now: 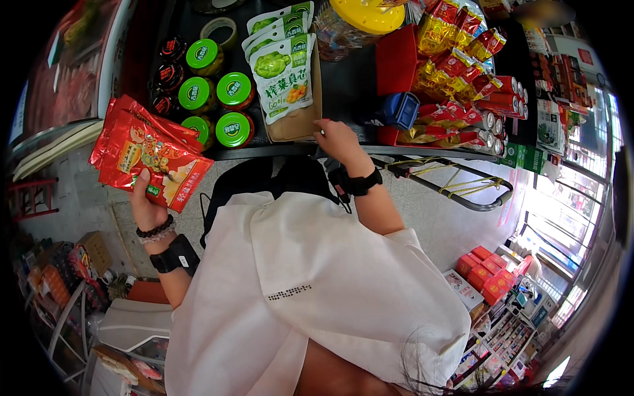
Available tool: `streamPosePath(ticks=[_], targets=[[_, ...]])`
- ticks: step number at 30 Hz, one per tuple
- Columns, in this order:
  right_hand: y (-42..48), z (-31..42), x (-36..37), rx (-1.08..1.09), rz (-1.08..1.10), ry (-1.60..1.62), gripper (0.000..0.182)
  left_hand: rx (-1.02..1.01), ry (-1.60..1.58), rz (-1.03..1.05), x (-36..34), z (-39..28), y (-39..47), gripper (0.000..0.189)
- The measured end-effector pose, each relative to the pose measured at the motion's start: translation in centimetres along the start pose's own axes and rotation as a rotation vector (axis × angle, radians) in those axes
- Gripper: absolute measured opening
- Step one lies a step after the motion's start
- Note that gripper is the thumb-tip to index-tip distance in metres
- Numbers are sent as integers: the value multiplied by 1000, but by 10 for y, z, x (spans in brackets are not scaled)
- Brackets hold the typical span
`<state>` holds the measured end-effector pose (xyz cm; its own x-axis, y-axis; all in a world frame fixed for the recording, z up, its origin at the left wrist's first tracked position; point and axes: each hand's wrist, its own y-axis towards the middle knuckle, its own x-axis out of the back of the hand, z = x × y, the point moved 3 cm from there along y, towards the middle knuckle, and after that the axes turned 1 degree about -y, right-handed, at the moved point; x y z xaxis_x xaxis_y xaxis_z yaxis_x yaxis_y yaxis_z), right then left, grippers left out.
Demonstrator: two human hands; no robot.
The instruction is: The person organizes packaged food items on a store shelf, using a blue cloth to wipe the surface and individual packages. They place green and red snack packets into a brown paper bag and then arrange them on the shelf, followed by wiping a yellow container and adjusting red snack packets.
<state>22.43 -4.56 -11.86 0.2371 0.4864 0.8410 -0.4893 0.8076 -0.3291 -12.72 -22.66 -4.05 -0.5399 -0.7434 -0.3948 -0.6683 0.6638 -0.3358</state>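
Note:
On the left, my left hand (147, 202) grips several red foil food packets (153, 153) in a fanned stack, thumb on top, beyond the front edge of the black shelf. My right hand (342, 142) is at the front right corner of an open cardboard box (292, 127), its fingertips pinched at the box's edge. White-and-green pickled vegetable pouches (282, 74) lean in layers in the back of that box; its front part shows bare cardboard. Left of the box stand several jars with green lids (234, 129), beside smaller jars with black lids (170, 76).
A roll of tape (219, 30) lies behind the jars. Right of the box are a blue device (400, 110), a red display box (396, 59) with gold-and-red packets (453, 64), and a yellow-lidded tub (369, 15). A folding cart handle (460, 185) juts out below the shelf.

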Motion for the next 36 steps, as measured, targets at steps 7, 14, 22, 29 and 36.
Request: streamPosePath(ticks=[7,14,22,29,36], targets=[[-13,8,4,-24,-24,174,33,42,6,-33,-2,1,-2,54],[-39,35,58,92,-23,555,40,85,14,267,-47,6,-7,53],[-48,50,67,345,-163,907,71,215,205,727,-177,45,-33,46],[-19,29,56,240,-127,992,56,-5,427,863,-195,98,-19,44],[2,29,36,199,-186,819,54,-78,445,857,-174,126,2,52]])
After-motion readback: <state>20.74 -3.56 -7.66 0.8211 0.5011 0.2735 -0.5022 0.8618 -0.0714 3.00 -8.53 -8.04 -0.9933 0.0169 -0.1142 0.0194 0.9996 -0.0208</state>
